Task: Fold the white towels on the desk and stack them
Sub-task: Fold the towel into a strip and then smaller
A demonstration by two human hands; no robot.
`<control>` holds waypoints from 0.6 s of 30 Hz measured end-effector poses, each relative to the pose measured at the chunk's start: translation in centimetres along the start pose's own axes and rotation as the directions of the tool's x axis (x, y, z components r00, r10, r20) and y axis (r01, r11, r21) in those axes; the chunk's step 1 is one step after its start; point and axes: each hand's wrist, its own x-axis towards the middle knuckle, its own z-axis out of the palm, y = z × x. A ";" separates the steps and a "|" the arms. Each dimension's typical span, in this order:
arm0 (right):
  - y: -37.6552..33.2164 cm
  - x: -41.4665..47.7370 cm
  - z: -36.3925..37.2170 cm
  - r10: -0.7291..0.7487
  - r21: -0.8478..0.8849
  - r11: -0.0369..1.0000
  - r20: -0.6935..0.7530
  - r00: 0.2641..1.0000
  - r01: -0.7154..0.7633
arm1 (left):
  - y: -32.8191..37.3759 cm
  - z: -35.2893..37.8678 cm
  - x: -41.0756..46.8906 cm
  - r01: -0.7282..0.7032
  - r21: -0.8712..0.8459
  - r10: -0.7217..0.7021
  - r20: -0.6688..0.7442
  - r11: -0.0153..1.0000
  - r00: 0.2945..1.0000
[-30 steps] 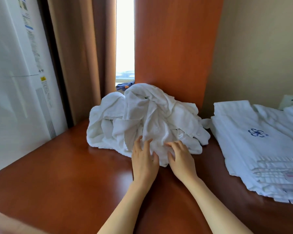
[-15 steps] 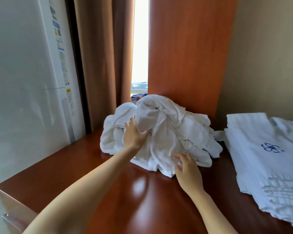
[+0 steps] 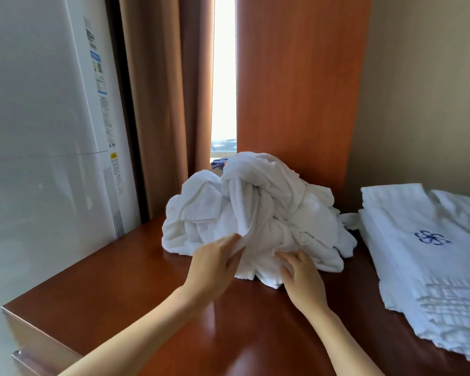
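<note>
Centrally, a crumpled heap of white terry towels sits on the glossy reddish wooden desk. The left hand pinches a soft fold, and the right hand grips the near hem. Flat folded towels lie to the right.

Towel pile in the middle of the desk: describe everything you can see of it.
The towel pile is a crumpled heap of white terry-like cloth, unfolded, pieces tangled so no count is possible. It sits on the desk before a wooden panel, left of the folded stack. The left hand pinches a front fold; the right hand grips its near edge.
</note>
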 end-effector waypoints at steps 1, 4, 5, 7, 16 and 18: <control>-0.1 0.0 0.0 0.011 0.037 0.999 -0.015 1.000 -0.011 | 0.1 -0.1 -1.2 -0.038 0.004 0.038 0.023 0.999 0.999; -0.4 0.1 -0.2 0.079 0.185 0.981 -0.108 0.991 -0.058 | 0.1 0.1 -4.5 -0.182 0.016 0.176 0.201 0.983 0.964; -0.6 0.1 -0.3 0.102 0.234 0.970 -0.146 0.984 -0.066 | 0.0 0.3 -5.3 -0.194 0.032 0.174 0.310 0.981 0.934; -0.8 0.0 -0.5 0.142 0.310 0.948 -0.198 0.970 -0.075 | -0.5 0.7 -5.8 -0.192 0.127 0.118 0.440 0.973 0.890; -0.6 -0.8 -0.3 -0.018 0.170 0.985 -0.135 0.991 0.041 | -2.3 -0.6 -0.4 0.070 0.052 -0.074 0.085 0.996 0.994; -0.7 -0.9 -0.2 -0.063 0.106 0.992 -0.095 0.993 0.073 | -2.7 -0.4 1.5 0.143 -0.033 -0.140 0.091 0.989 0.986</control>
